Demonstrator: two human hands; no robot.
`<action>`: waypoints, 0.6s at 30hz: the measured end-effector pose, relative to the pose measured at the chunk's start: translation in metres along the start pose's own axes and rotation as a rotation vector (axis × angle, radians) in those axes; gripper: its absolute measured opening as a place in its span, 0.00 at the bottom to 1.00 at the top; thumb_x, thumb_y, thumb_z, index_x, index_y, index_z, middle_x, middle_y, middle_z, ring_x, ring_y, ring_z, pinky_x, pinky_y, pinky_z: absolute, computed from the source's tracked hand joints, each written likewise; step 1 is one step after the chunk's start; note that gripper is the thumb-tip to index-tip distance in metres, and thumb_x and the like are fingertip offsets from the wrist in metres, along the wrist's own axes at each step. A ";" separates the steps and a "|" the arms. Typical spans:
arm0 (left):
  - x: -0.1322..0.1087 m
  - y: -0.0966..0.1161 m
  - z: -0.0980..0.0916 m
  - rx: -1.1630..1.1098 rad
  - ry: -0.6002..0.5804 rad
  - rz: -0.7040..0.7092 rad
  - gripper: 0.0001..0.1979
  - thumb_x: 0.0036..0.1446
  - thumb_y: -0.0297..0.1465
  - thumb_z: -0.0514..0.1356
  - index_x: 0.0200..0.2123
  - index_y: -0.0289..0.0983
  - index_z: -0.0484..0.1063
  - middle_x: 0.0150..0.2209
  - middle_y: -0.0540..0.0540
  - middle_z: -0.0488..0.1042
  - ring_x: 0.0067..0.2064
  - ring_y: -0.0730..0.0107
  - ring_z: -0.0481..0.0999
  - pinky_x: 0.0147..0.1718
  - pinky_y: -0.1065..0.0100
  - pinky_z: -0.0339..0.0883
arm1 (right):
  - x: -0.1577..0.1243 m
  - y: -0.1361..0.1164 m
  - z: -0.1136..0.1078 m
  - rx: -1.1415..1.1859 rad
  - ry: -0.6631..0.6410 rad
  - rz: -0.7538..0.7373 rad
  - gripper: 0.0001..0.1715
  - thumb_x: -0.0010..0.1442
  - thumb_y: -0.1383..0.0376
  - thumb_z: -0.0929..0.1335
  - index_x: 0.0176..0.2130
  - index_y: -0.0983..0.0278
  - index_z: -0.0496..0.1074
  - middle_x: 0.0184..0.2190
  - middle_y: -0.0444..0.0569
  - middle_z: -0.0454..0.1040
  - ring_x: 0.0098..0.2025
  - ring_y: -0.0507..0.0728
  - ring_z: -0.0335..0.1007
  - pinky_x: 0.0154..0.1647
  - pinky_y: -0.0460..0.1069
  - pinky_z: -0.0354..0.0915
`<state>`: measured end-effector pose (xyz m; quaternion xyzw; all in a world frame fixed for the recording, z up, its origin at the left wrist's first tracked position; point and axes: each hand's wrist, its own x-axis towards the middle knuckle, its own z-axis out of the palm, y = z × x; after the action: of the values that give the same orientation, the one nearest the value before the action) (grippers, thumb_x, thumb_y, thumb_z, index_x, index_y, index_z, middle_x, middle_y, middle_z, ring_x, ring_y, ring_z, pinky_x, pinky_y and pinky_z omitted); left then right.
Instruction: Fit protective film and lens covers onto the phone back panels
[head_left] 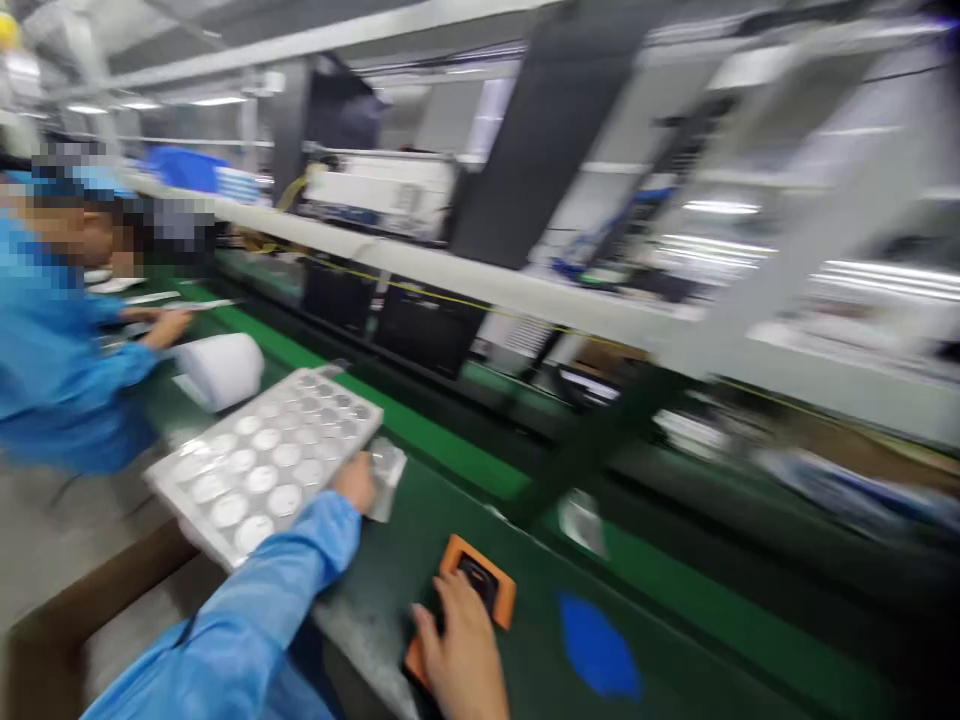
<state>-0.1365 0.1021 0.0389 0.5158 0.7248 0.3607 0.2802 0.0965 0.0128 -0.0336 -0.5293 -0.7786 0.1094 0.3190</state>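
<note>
A white blister tray (262,460) with several round silver-lidded cavities lies tilted on the dark green bench mat (465,520). My left hand (354,482), in a blue sleeve, is at the tray's right corner and appears to grip a small silver foil piece (387,478). Lower down, my right hand (459,650) lies over a black device in an orange case (480,578), which its fingers partly hide. The picture is blurred, so the exact grip of each hand is hard to see.
A co-worker in blue (60,350) reaches across the bench at left, one hand near a white roll (221,370). A blue patch (598,645) and a small silver piece (581,520) lie on the mat. A cardboard box (75,620) stands below the bench edge. A white shelf rail (450,265) runs behind.
</note>
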 end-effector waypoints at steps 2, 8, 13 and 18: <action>0.009 0.000 0.016 0.103 0.003 0.079 0.16 0.57 0.26 0.53 0.49 0.28 0.69 0.49 0.31 0.72 0.57 0.45 0.67 0.54 0.52 0.59 | -0.003 -0.005 -0.003 -0.024 -0.059 0.007 0.20 0.60 0.59 0.68 0.50 0.61 0.75 0.57 0.55 0.71 0.64 0.67 0.61 0.67 0.66 0.53; 0.035 -0.047 0.075 0.421 0.153 0.343 0.17 0.56 0.34 0.56 0.47 0.34 0.72 0.52 0.34 0.71 0.57 0.44 0.66 0.56 0.46 0.59 | 0.009 0.001 -0.021 0.120 -0.048 0.118 0.14 0.57 0.64 0.68 0.44 0.60 0.76 0.56 0.49 0.73 0.64 0.62 0.60 0.69 0.62 0.48; 0.013 -0.038 0.068 0.184 0.239 0.424 0.15 0.60 0.37 0.53 0.42 0.37 0.74 0.49 0.37 0.73 0.56 0.48 0.68 0.55 0.49 0.62 | 0.045 0.019 -0.068 0.184 -0.061 0.161 0.10 0.58 0.64 0.66 0.39 0.60 0.77 0.43 0.49 0.78 0.48 0.58 0.73 0.52 0.53 0.65; -0.067 -0.019 0.028 -0.307 -0.120 0.258 0.18 0.57 0.48 0.57 0.44 0.46 0.76 0.40 0.41 0.77 0.47 0.50 0.75 0.47 0.51 0.70 | 0.079 0.028 -0.059 0.021 -0.199 0.102 0.18 0.63 0.54 0.62 0.30 0.59 0.74 0.30 0.46 0.77 0.35 0.56 0.73 0.36 0.49 0.65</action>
<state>-0.1045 0.0415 0.0095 0.5761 0.5712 0.4686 0.3496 0.1353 0.0856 0.0277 -0.5512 -0.7774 0.1854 0.2398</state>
